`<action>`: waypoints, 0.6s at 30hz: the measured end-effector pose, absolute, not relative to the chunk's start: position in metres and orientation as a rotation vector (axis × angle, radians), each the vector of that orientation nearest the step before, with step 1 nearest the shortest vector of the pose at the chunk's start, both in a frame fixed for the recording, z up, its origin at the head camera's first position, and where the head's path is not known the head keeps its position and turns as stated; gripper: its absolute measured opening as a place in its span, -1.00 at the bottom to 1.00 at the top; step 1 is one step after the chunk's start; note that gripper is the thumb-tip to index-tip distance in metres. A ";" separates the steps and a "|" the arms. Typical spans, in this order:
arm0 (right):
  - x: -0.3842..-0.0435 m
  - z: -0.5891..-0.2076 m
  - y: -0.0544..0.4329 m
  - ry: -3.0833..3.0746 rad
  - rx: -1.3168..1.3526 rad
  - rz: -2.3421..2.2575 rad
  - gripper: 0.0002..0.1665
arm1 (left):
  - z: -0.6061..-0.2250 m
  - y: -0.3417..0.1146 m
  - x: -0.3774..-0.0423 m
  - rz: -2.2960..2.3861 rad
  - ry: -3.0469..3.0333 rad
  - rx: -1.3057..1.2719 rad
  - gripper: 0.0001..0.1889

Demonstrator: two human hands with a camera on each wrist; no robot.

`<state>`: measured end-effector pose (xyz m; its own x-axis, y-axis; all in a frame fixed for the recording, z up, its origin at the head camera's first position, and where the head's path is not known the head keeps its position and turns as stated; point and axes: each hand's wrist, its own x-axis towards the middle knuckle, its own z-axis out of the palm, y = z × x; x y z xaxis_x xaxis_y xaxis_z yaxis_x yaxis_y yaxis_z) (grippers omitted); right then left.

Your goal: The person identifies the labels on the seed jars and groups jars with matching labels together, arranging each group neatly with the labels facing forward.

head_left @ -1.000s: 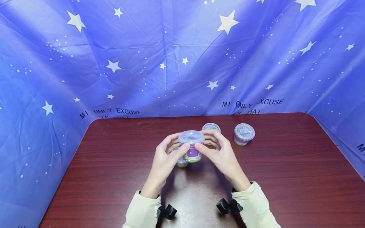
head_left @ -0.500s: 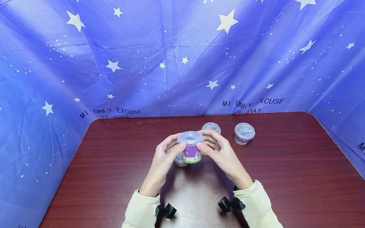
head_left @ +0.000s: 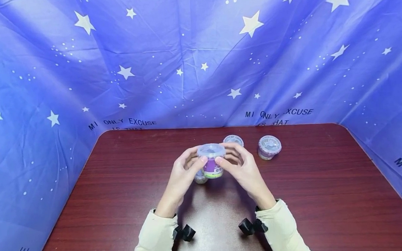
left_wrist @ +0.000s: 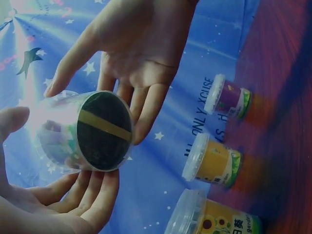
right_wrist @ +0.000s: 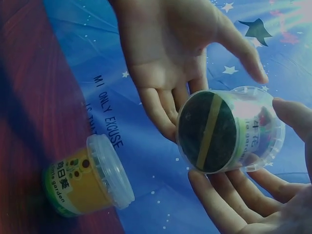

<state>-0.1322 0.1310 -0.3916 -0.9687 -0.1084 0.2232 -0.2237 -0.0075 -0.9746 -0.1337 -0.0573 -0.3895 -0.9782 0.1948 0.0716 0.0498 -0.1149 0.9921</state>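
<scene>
A small lidded plastic tub (head_left: 212, 166) with a purple and green label is held up above the table, lid upward. My left hand (head_left: 182, 174) grips its left side, thumb on the near face and fingers behind. From the right, my right hand (head_left: 243, 166) grips it the same way. The tub's underside (left_wrist: 105, 134) looks dark in the left wrist view, with a yellow strip across it. Fingers of both hands curve round its wall in the right wrist view. Partly hidden behind the held tub is a yellow tub with sunflowers (right_wrist: 83, 180).
On the dark red wood table (head_left: 129, 208) stand another yellow tub (left_wrist: 214, 163) and a purple tub (head_left: 269, 148), farther back and to the right. Blue star-printed cloth (head_left: 182, 56) hangs around the table's back and sides.
The held tub has turned a little between my hands, so different label lettering faces me. It shifted slightly left, then back right. The standing tubs have stayed put.
</scene>
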 end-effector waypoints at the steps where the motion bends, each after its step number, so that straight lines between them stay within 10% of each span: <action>1: -0.132 -0.392 0.131 -2.154 0.362 2.121 -0.50 | -0.390 -0.057 -0.134 2.258 2.017 0.281 -0.54; 18: -0.131 -0.392 0.129 -2.191 0.382 2.126 -0.52 | -0.390 -0.061 -0.135 2.255 2.003 0.273 -0.56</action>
<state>-0.1314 0.1292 -0.3920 -0.9672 -0.1318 0.2172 -0.2211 0.0155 -0.9751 -0.1348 -0.0606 -0.3900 -0.9774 0.2029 0.0594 0.0350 -0.1219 0.9919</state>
